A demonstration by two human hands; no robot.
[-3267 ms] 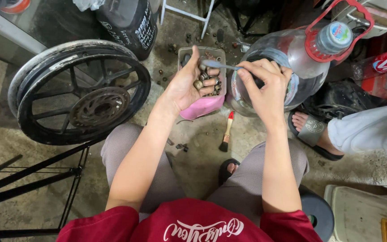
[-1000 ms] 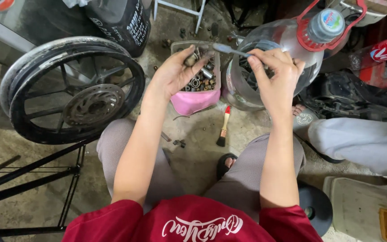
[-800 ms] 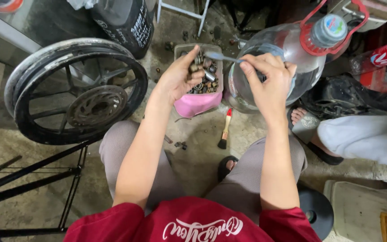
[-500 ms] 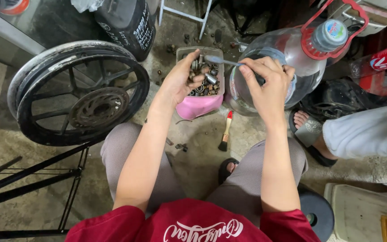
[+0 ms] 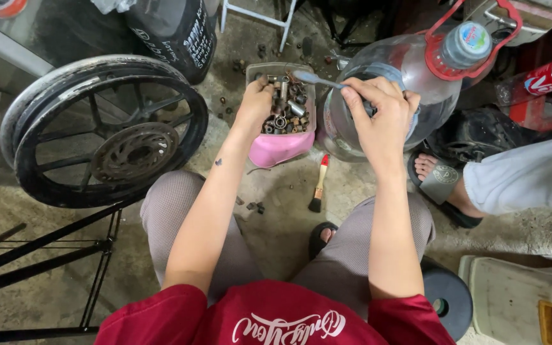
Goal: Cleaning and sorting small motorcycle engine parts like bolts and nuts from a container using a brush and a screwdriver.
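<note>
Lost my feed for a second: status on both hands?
Left hand fingers down in pink tub of small metal parts. Right hand gripping toothbrush over tub. Nothing blocking.

Even soft daylight, faint shadows, sharp centre, slight wide-angle bend at edges

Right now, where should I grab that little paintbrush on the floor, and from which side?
Grip the paintbrush by its wooden handle, coming straight down from above. It lies flat on the concrete, red tip toward the pink tub, dark bristles toward the knees, with bare floor along both long sides for fingers.
</note>
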